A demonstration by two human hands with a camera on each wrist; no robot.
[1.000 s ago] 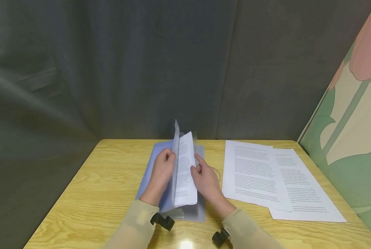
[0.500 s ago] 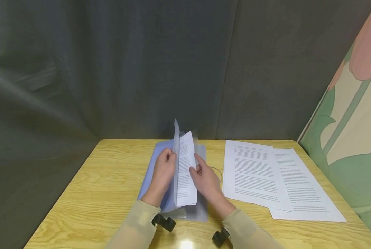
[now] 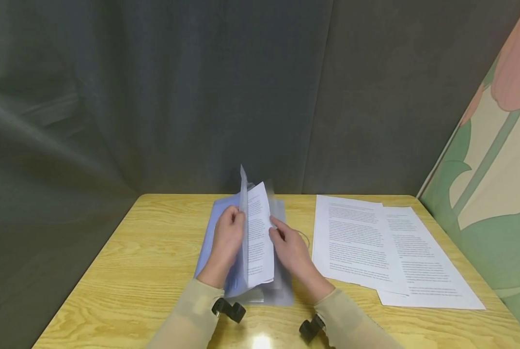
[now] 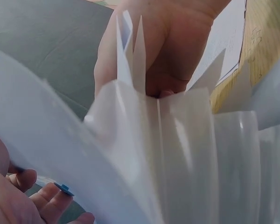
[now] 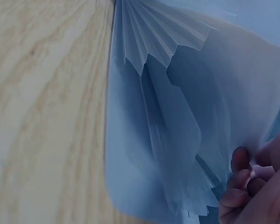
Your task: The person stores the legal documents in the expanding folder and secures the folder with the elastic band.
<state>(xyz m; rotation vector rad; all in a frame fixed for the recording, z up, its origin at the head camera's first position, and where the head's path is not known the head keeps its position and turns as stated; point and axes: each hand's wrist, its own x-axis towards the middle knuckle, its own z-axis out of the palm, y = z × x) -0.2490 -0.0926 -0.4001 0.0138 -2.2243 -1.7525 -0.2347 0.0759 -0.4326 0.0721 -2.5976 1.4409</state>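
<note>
In the head view, a translucent bluish expanding file [image 3: 281, 288] stands partly fanned out on the table. My left hand [image 3: 228, 235] grips its raised flap [image 3: 244, 194] by the edge. Printed sheets of paper [image 3: 257, 237] stand tilted inside the file, beside that flap. My right hand [image 3: 291, 247] holds their right edge with thumb and index finger. Pleated pockets [image 4: 186, 154] spread below the paper in the left wrist view, where a small blue clasp [image 4: 64, 189] shows by the left fingers. Pleats [image 5: 154, 32] also show in the right wrist view.
Two overlapping printed sheets [image 3: 355, 242] lie flat on the wooden table [image 3: 155, 257] to the right. A thin elastic loop [image 3: 305, 237] pokes out behind the right hand. Dark cloth [image 3: 225, 97] hangs behind the table, and a flower-patterned curtain [image 3: 499, 160] hangs at the right.
My right thumb has shifted from the face of the sheets toward their edge. The raised flap and the sheets have moved slightly left. The left hand keeps its grip on the flap.
</note>
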